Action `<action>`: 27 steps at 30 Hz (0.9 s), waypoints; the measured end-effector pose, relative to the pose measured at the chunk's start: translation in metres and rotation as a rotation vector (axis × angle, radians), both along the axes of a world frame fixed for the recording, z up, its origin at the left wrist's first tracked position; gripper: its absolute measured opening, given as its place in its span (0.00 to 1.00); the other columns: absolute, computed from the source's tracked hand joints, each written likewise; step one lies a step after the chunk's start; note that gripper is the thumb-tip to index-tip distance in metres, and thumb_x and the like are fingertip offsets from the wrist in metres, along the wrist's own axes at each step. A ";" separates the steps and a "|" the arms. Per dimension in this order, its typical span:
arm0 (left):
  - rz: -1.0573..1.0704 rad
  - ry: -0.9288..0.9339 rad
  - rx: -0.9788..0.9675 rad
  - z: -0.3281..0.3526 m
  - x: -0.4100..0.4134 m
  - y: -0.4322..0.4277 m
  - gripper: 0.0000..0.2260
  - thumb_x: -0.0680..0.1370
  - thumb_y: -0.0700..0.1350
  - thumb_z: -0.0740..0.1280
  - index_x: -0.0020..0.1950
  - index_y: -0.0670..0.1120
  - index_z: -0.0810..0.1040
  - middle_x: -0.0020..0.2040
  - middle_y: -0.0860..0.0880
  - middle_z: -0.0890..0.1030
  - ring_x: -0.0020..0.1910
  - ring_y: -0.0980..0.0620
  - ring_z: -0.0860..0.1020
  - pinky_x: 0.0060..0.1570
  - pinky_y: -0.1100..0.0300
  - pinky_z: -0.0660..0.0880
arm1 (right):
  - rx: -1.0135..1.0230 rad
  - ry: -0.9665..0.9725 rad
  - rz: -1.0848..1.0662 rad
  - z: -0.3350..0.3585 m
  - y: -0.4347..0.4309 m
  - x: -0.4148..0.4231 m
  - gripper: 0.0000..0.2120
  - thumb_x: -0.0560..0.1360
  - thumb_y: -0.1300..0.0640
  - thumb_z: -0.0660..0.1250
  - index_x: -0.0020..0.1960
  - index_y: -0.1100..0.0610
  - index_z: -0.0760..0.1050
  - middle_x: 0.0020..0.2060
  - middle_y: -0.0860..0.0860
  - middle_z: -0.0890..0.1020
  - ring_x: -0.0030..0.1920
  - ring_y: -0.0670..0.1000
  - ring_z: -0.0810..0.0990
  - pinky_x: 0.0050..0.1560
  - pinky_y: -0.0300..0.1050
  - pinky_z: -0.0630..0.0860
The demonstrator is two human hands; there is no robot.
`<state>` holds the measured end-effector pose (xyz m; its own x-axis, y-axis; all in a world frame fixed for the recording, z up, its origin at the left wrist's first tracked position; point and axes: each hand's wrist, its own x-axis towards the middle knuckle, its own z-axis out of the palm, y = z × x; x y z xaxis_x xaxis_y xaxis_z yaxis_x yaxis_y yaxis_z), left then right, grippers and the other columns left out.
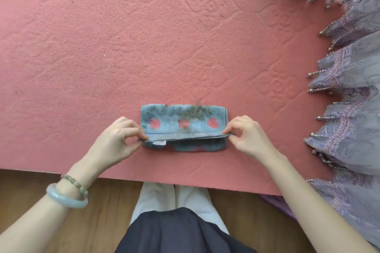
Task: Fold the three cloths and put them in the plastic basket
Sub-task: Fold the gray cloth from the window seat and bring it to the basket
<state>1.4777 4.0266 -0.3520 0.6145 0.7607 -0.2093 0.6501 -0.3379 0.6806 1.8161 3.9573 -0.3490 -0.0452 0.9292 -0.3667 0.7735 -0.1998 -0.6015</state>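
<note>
A small blue cloth (183, 123) with three pink dots and dark stains lies folded into a narrow strip on the pink bed cover, close to the near edge. Its upper layer is raised a little above the lower layer. My left hand (115, 141) pinches the left end of that raised edge. My right hand (246, 135) pinches the right end. A white label shows under the lifted edge near the left. No other cloth and no plastic basket is in view.
The pink textured bed cover (144, 37) fills most of the view. A purple lace curtain (349, 88) with beaded fringe hangs along the right side. The wooden floor (30, 191) and my legs lie below the bed's near edge.
</note>
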 end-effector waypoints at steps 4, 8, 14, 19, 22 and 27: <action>0.013 0.051 0.045 -0.019 -0.003 -0.021 0.09 0.65 0.33 0.77 0.38 0.45 0.83 0.40 0.52 0.81 0.41 0.46 0.76 0.38 0.50 0.77 | 0.017 -0.052 0.099 -0.014 -0.022 -0.005 0.11 0.63 0.73 0.69 0.39 0.59 0.81 0.39 0.53 0.81 0.45 0.57 0.77 0.49 0.48 0.75; -0.022 0.158 0.088 -0.027 -0.003 -0.032 0.10 0.63 0.36 0.79 0.39 0.45 0.83 0.42 0.51 0.81 0.42 0.44 0.77 0.40 0.52 0.77 | -0.020 -0.074 0.166 -0.023 -0.035 -0.010 0.14 0.64 0.74 0.64 0.43 0.60 0.82 0.43 0.55 0.80 0.47 0.58 0.76 0.51 0.49 0.75; 0.020 0.152 0.162 -0.023 0.014 -0.047 0.14 0.72 0.54 0.68 0.45 0.44 0.82 0.45 0.48 0.80 0.44 0.46 0.76 0.45 0.55 0.75 | -0.053 0.072 -0.293 -0.019 -0.020 0.004 0.17 0.66 0.72 0.63 0.46 0.56 0.82 0.43 0.53 0.81 0.43 0.51 0.78 0.46 0.38 0.71; -0.113 -0.040 0.165 -0.025 0.098 -0.065 0.08 0.74 0.45 0.70 0.46 0.41 0.82 0.43 0.45 0.80 0.41 0.43 0.77 0.43 0.54 0.75 | -0.080 0.073 -0.359 -0.025 0.023 0.013 0.11 0.70 0.65 0.69 0.51 0.57 0.81 0.45 0.56 0.82 0.42 0.49 0.77 0.49 0.37 0.71; -0.105 -0.076 0.096 -0.029 0.145 -0.076 0.06 0.75 0.40 0.69 0.48 0.39 0.80 0.43 0.42 0.79 0.41 0.41 0.76 0.43 0.51 0.75 | -0.175 -0.016 -0.209 -0.035 0.041 0.018 0.13 0.70 0.66 0.68 0.53 0.56 0.81 0.44 0.54 0.80 0.41 0.48 0.75 0.50 0.37 0.70; -0.116 0.092 0.021 -0.041 0.186 -0.087 0.18 0.77 0.44 0.66 0.65 0.40 0.73 0.53 0.40 0.75 0.49 0.40 0.72 0.53 0.48 0.71 | -0.209 -0.076 -0.054 -0.042 0.052 0.022 0.14 0.68 0.68 0.66 0.48 0.54 0.82 0.39 0.51 0.78 0.37 0.45 0.73 0.44 0.33 0.66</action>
<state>1.6637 3.9397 -0.3927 0.6771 0.6908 -0.2536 0.6653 -0.4275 0.6120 1.8378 4.0093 -0.3911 0.0375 0.8330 -0.5520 0.7997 -0.3563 -0.4833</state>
